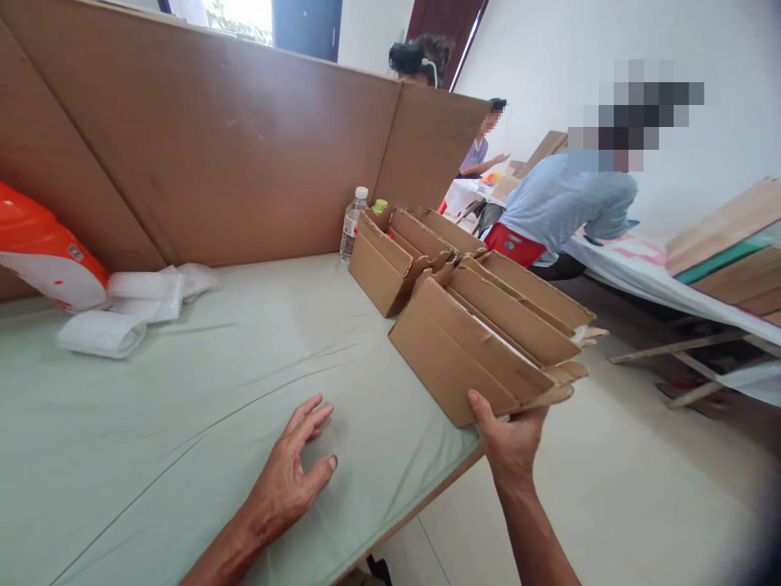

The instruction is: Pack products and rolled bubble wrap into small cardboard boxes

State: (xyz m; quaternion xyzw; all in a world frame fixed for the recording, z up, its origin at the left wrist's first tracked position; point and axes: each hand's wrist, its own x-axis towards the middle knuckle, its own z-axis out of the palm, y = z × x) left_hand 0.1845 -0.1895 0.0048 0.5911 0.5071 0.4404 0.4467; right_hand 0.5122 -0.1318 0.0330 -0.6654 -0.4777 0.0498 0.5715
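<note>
My right hand [513, 443] grips the near corner of an open cardboard box [448, 350] at the table's right edge. Its thumb lies on the front wall, while the other fingers are hidden behind the corner. Raised flaps and dividers split the box into narrow sections; some white material shows inside. My left hand [296, 470] is empty above the green-covered table [244, 407], fingers spread and apart from the box. A second open cardboard box [381, 273] stands just behind the first one. Most of what these boxes hold cannot be seen.
A tall cardboard panel [262, 155] screens the table's back. By it are a clear water bottle [351, 228], an orange-and-white detergent bottle [54, 252] and bubble wrap [103, 332]. A person in a blue shirt [549, 203] sits at another table on the right; others are behind.
</note>
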